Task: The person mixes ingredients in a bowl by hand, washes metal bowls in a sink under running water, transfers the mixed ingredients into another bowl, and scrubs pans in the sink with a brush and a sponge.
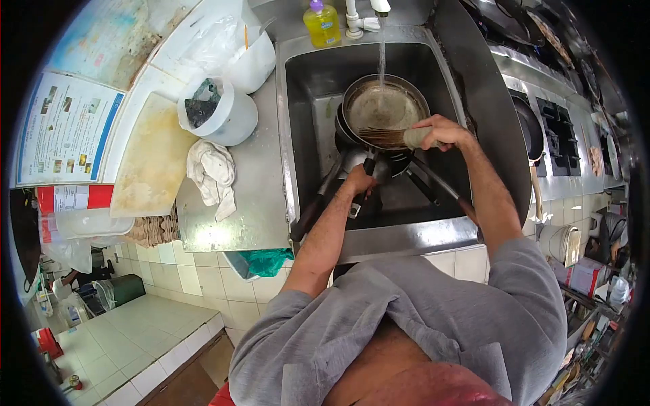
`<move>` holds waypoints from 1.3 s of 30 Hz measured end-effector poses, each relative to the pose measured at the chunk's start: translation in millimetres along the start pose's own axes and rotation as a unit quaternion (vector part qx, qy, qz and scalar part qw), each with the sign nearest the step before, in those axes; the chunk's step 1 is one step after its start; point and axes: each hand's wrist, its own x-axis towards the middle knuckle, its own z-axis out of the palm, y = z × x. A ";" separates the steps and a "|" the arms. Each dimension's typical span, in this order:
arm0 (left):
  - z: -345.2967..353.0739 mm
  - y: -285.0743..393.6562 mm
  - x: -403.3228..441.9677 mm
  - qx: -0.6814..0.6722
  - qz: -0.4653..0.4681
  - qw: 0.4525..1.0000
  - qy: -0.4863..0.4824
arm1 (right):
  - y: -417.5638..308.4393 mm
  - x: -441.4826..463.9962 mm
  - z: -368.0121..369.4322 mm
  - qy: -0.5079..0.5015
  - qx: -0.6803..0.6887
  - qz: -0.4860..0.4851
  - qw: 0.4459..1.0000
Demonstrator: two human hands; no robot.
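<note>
Frying pan (401, 101) was in the steel sink (406, 237), above other pans, with its open side up and its inside facing me. My left grip (359, 181) was clamped around its dark handle, on the side of the pan nearest my body. My right grip (443, 132) was closed on the pale, wrapped handle of a brush (382, 137), and I had its brown bristles inside the pan, over the part nearer to me. Water (382, 57) ran from the white tap (380, 5) in a narrow stream and landed in the pan, beyond the bristles. Beneath the pan I had more cookware (338, 145) heaped up, largely hidden, with several long handles (313, 211) spreading out toward the near side of the sink; some of them leaned up against its edge. A bottle of yellow soap (322, 27) with a purple top stood behind the sink, to the left of the tap. On the metal table (261, 203) to my left lay a crumpled white cloth (210, 172), and just beyond it was a white tub (237, 122) with dark, rough material (202, 105) inside. Past that tub was another white container (250, 71), beside some clear plastic (206, 51).
</note>
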 end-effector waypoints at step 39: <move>6.6 3.8 7.6 0.191 -0.004 0.971 0.143 | -60.3 70.0 10.2 0.201 -0.388 0.028 0.899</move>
